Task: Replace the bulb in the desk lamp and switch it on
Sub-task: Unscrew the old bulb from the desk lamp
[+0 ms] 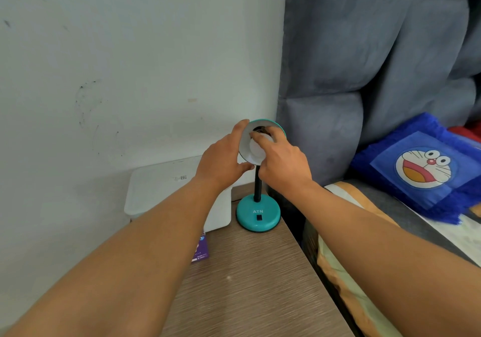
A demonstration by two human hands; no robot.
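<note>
A small teal desk lamp stands on a wooden bedside table [260, 279]. Its round base [258, 214] carries a black rocker switch [259, 217] and the letters ATN, and a black neck rises to the shade. The teal shade [279, 127] is tilted with its white inside facing me. My left hand [223, 159] grips the shade's left rim, fingers over the top and thumb below. My right hand [282, 159] reaches into the shade, its fingers closed around a white bulb [256, 152] at the socket. The socket itself is mostly hidden by my fingers.
A white plastic box [166, 188] sits against the wall left of the lamp. A purple card [201, 248] lies on the table beside my left forearm. To the right are a grey padded headboard [364, 63], a bed and a blue cartoon pillow [426, 170].
</note>
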